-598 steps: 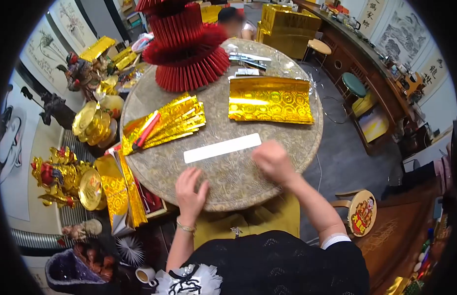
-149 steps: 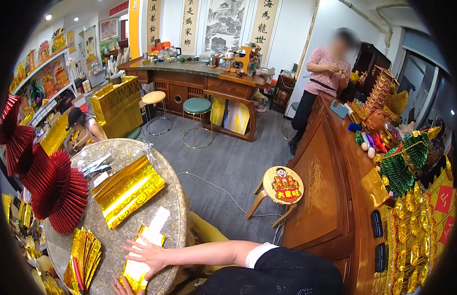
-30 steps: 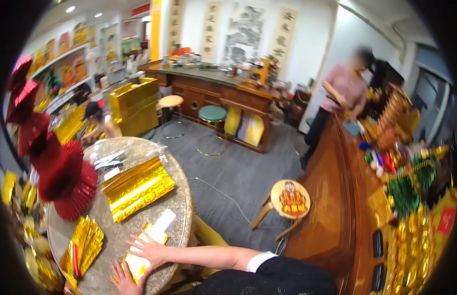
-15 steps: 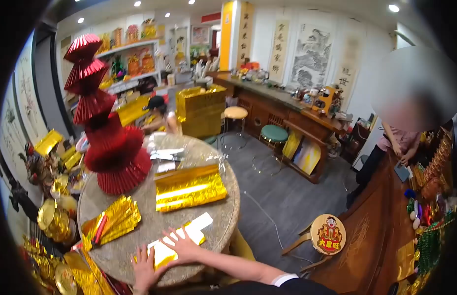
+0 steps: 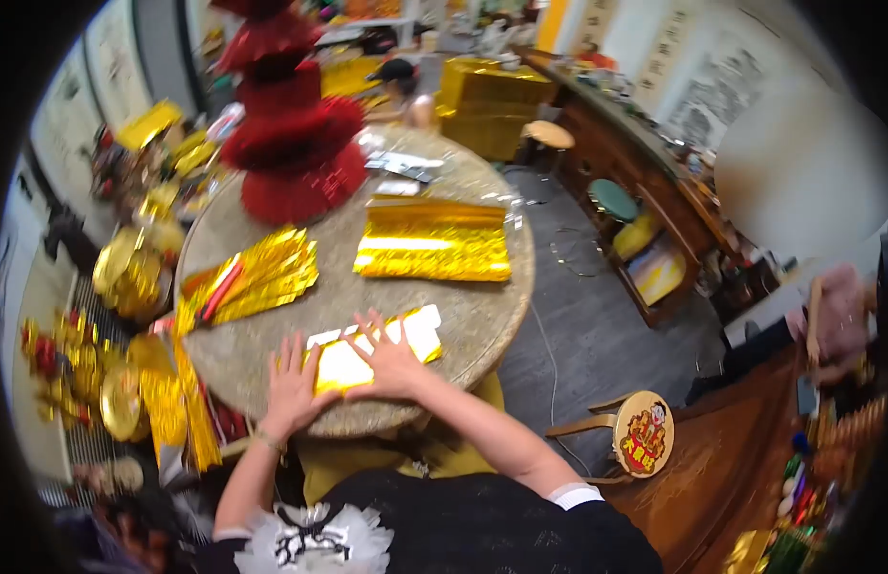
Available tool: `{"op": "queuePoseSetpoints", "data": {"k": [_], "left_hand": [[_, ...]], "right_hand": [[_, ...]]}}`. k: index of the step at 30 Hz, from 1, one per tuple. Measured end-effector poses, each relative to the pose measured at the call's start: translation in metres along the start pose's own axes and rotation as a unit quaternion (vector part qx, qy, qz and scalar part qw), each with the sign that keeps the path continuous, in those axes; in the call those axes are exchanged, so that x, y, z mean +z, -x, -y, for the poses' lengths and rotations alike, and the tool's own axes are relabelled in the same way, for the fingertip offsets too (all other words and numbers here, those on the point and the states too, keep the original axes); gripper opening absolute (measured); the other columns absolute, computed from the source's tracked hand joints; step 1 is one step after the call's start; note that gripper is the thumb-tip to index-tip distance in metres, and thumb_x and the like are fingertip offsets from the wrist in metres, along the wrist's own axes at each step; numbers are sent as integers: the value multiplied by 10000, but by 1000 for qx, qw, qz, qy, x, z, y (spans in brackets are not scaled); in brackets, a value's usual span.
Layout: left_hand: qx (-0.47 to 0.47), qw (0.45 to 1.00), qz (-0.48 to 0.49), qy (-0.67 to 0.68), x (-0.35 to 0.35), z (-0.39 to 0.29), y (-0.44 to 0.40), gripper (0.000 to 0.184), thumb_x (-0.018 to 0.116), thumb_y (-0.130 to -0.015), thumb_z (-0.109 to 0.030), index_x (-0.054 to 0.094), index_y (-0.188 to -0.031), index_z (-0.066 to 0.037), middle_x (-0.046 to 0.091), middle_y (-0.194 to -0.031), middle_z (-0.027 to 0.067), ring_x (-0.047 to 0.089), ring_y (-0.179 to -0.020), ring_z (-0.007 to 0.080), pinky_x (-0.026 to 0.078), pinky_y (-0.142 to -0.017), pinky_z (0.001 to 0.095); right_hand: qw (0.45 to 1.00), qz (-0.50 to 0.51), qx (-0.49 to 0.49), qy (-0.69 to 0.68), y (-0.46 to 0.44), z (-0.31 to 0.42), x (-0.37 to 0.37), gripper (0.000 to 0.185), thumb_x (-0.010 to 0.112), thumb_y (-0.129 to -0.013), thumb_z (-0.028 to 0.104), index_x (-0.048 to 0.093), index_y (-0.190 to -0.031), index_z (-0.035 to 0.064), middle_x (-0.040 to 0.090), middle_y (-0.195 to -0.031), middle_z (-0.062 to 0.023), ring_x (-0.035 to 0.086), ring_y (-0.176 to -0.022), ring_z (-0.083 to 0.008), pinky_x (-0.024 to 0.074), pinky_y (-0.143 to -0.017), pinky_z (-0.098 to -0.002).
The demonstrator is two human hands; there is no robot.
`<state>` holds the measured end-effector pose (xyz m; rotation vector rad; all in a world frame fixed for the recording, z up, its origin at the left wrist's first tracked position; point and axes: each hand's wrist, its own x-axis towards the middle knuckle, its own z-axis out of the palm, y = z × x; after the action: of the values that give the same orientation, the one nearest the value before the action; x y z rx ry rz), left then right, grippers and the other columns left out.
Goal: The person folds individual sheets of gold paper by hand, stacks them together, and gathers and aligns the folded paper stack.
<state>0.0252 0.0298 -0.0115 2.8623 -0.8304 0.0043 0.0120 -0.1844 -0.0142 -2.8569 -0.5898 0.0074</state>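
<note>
A small strip of shiny gold foil [image 5: 421,333], glaring white in the light, lies flat near the front edge of the round stone-topped table [image 5: 463,354]. My left hand [image 5: 293,390] rests at the foil's left end with its fingers spread. Across its middle lies my right hand [image 5: 391,365], fingers apart and palm down. Beyond them is a larger piece of gold foil [image 5: 432,253] with a folded upper edge. To the left, a pleated bundle of gold foil [image 5: 272,266] has a red-handled tool [image 5: 222,292] on it; its exact kind is unclear.
A tall red pleated paper tower [image 5: 296,187] stands at the table's back left. Gold ornaments [image 5: 133,273] crowd the left side. A person in a black cap [image 5: 396,72] is behind the table, another person [image 5: 839,311] at right. A wooden stool [image 5: 645,435] stands right.
My view has tilted down and turned, so the table sits higher and further right. Both hands stay on the foil strip, with fingers still spread.
</note>
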Motion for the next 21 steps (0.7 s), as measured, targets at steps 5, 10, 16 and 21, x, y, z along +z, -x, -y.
{"op": "queuePoseSetpoints", "data": {"k": [5,10,16,21], "left_hand": [[31,999,-32,16,-4,2,4,975,565,-635,-690,318,-1355,-80,198,-1425,214,153,-1332,365,126,-1039,567],[24,1000,-13,6,-9,2,3,972,574,-635,-682,293,-1370,-112,175,-1436,202,147,-1336,356,155,-1039,551],[156,975,-156,-30,-29,3,1,501,620,-749,-411,548,-1099,-61,466,-1251,139,414,-1196,288,331,-954,490],[162,976,-143,39,-37,20,-3,224,591,-794,-233,613,-965,-89,632,-979,75,612,-800,231,487,-739,325]], "right_hand": [[993,-7,-77,-91,0,-15,-11,885,723,-590,527,376,-1333,194,76,-1455,-203,92,-1334,-410,140,-988,-649],[983,-57,-175,-2,1,-22,-18,629,632,-704,505,506,-1173,106,401,-1290,-166,339,-1238,-340,276,-953,-602],[972,-37,-231,31,-7,-14,-30,423,570,-813,312,499,-1144,59,548,-1129,-105,540,-1035,-261,484,-792,-362],[960,-81,-267,22,-21,-3,-36,334,524,-804,172,534,-1128,94,625,-913,-95,631,-754,-248,501,-578,-365]]}}
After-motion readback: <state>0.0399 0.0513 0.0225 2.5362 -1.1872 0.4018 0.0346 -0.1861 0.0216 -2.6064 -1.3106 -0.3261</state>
